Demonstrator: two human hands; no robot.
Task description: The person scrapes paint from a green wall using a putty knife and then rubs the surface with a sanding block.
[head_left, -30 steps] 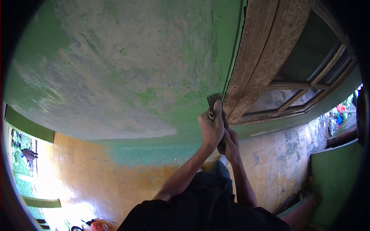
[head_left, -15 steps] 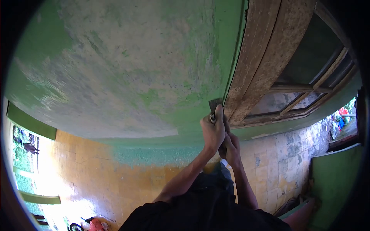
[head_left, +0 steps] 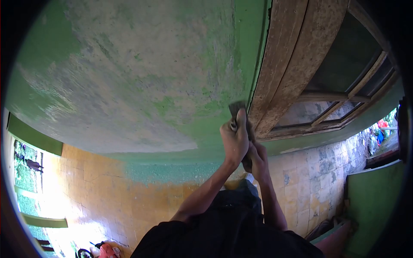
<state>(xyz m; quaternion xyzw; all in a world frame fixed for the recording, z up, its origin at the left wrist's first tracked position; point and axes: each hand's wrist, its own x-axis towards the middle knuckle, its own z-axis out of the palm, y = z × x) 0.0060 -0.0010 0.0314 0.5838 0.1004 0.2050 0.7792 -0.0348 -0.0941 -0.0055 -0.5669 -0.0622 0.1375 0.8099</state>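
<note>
My left hand (head_left: pixel 235 139) is wrapped around the upper part of a scraper (head_left: pixel 236 107), its thumb lying along the tool towards the wide, flat blade. Lower down, my right hand (head_left: pixel 257 160) grips the dark handle, which shows between the two hands. The blade is at the green painted wall (head_left: pixel 180 103), just left of the wooden window frame (head_left: pixel 284 73). Much of the wall's paint is gone, leaving a patchy greyish surface. Fingers of both hands partly hide the tool.
Glass panes (head_left: pixel 344 64) sit in the wooden frame at the right. Below the wall lies a yellowish tiled floor (head_left: pixel 150 206) with worn patches. A green panel (head_left: pixel 374 202) stands at the lower right, and a red bag-like item (head_left: pixel 108 250) lies at the lower left.
Both hands and the scraper have moved slightly up and to the left along the wall beside the window frame. Their grip looks the same.
</note>
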